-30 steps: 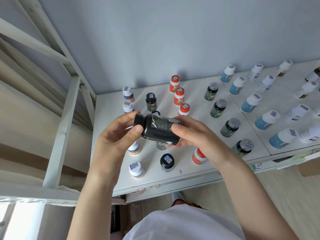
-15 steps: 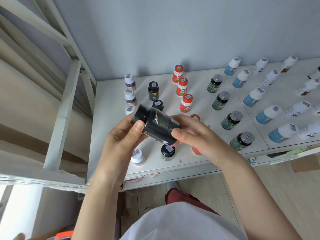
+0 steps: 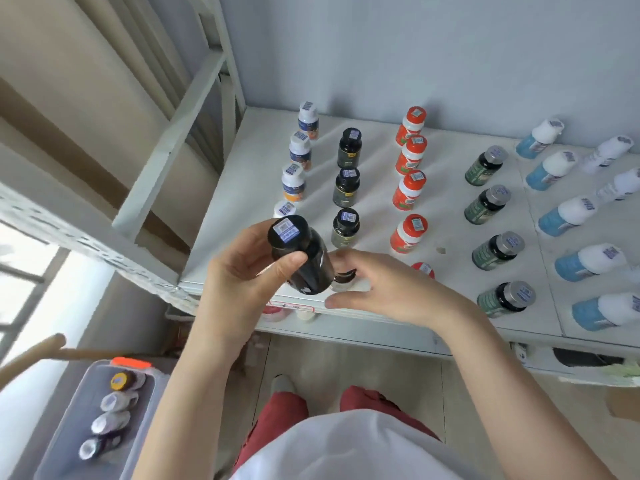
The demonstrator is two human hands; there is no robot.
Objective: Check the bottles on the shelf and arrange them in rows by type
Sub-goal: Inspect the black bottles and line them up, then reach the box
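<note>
Logging state, left to right. Grey bin [image 3: 59,441] on the floor holds four loose bottles [image 3: 110,420], blurred; whether they belong to this sort I cannot tell.

On the shelf [image 3: 450,258], white-capped row [image 3: 300,152]: three bottles clear, a fourth cap [image 3: 284,208] half hidden behind the held bottle.

Left hand [image 3: 239,268] grips the black bottle [image 3: 301,258] near its cap, thumb across the front. The bottle is tilted, lifted over the shelf's front edge.

Black row [image 3: 347,187]: three upright. Another dark cap [image 3: 344,276] shows under the right hand [image 3: 377,292], which is relaxed, grasping nothing, just beside the held bottle's base.

Orange-capped row [image 3: 410,157], green row [image 3: 486,202] and blue row [image 3: 561,216] look sorted.

Judgement: mostly done; the held bottle is not yet placed.

Front orange bottle [image 3: 424,270] is partly covered. Far-right white bottles [image 3: 620,181] are blurred and cut off. Labels unreadable.
</note>
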